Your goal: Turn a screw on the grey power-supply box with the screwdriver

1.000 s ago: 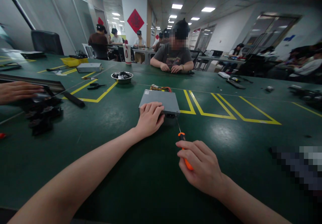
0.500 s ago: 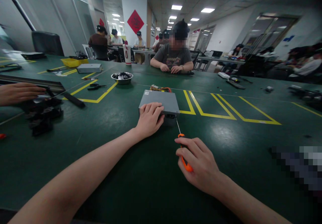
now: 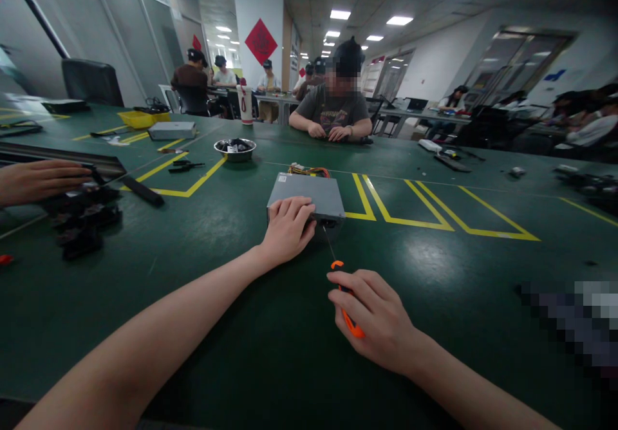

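A grey metal computer power supply (image 3: 309,190) lies on the green table, with bundled coloured wires (image 3: 309,170) at its far side. My left hand (image 3: 290,227) grips its near left edge, fingers over the top and thumb at the front face. In my right hand (image 3: 374,308) is a screwdriver (image 3: 351,324) with an orange and black handle, closed in the fingers. Its thin shaft points up and leftward to the front face, near the power socket (image 3: 329,222). Whether the tip touches the case I cannot tell.
A metal bowl (image 3: 234,149) of small dark parts stands beyond, left of the power supply. Another grey box (image 3: 172,130) and a yellow tray (image 3: 143,118) lie farther left. At left, a co-worker's hand (image 3: 43,181) is over black parts (image 3: 87,224). Another person (image 3: 333,102) sits opposite.
My right hand and the screwdriver have shifted slightly left and toward me; the tip has moved left along the front face. My left hand and the power supply stay put.
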A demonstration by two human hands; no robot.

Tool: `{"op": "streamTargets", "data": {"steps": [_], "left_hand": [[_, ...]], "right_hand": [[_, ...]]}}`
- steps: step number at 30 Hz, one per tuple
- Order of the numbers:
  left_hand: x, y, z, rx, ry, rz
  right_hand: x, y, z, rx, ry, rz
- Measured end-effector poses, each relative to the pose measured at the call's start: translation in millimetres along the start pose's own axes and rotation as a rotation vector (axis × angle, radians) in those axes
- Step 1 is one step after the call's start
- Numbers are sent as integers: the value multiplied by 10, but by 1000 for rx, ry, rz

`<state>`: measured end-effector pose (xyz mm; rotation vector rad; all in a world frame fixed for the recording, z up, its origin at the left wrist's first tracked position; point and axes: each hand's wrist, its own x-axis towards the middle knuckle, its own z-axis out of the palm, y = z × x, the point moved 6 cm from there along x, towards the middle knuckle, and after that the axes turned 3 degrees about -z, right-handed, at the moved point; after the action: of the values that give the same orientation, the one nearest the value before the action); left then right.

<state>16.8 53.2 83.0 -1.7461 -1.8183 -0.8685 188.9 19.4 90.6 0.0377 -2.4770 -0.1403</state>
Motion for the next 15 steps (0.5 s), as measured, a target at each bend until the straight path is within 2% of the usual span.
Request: {"op": "streamTargets", "data": {"steps": [15], "left_hand": [[10, 35, -6, 6, 9, 9]], "right_hand": [[0, 59, 139, -8, -54, -1]]}}
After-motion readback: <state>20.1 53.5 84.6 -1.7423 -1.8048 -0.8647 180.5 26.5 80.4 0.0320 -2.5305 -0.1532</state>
